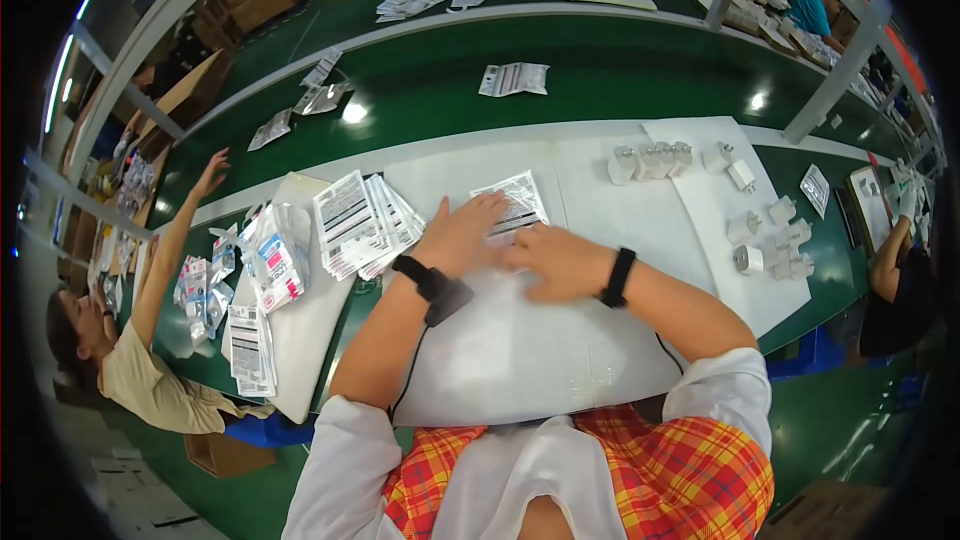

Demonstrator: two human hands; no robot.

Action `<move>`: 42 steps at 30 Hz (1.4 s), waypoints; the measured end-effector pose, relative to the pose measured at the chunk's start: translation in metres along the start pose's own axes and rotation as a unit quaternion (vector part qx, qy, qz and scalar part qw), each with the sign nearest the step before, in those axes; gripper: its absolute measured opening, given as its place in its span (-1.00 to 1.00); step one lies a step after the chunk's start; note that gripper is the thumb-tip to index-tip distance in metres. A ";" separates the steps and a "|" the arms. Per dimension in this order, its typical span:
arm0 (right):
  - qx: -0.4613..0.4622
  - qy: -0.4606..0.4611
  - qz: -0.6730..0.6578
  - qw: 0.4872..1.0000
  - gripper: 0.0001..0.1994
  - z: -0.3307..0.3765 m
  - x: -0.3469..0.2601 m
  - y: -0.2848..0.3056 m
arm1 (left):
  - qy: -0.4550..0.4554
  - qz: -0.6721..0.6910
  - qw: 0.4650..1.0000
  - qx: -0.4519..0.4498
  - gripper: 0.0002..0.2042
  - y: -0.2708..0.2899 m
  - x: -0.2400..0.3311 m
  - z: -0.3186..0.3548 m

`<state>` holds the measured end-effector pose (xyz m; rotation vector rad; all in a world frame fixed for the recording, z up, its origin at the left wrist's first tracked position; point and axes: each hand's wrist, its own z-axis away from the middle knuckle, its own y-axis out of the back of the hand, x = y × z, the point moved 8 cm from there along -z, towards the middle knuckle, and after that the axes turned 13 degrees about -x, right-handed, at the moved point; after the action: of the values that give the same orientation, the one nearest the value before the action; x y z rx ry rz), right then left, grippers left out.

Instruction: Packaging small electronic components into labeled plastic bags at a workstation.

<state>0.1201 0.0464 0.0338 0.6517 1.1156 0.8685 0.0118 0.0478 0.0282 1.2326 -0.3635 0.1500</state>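
Note:
A flat silver-white pouch (518,200) with dark print lies on the white sheet in front of me. My left hand (462,238) rests over its left side, fingers stretched out flat across it. At its lower edge is my right hand (565,262), its fingers pointing left and smeared by motion, so its grip is unclear. Both hands partly cover the pouch. A fanned stack of similar pouches (352,225) lies left of my left hand.
White plug-in chargers (655,160) stand on the right of the white sheet (480,370), with several more (748,260) nearer. Left are plastic-packed items (275,260). Beyond, a silver pouch (514,79) lies on the green belt (420,80). A co-worker (150,370) reaches out at left.

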 end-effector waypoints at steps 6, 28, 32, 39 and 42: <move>0.040 0.128 -0.161 0.978 -0.49 0.091 0.002 -0.015 | -0.043 -0.040 0.998 -0.020 -0.32 -0.005 0.001 0.010; 0.386 -0.102 -0.292 0.869 -0.53 0.057 0.050 0.063 | -0.085 -0.007 0.995 0.046 -0.61 -0.010 0.024 -0.018; 0.371 -0.122 -0.240 0.889 -0.46 0.028 0.064 0.037 | -0.127 -0.003 0.989 0.071 -0.62 -0.012 0.015 -0.012; 0.236 -0.133 -0.055 0.961 -0.31 0.034 -0.009 0.019 | -0.102 0.148 0.984 0.017 -0.56 -0.020 -0.006 -0.019; 0.259 -0.166 -0.059 0.950 -0.33 0.025 -0.003 0.016 | -0.096 0.147 0.984 0.016 -0.54 -0.012 0.005 -0.012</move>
<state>0.1391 0.0521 0.0562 1.1079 1.0622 0.3345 0.0227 0.0548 0.0158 1.2232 -0.7129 0.2922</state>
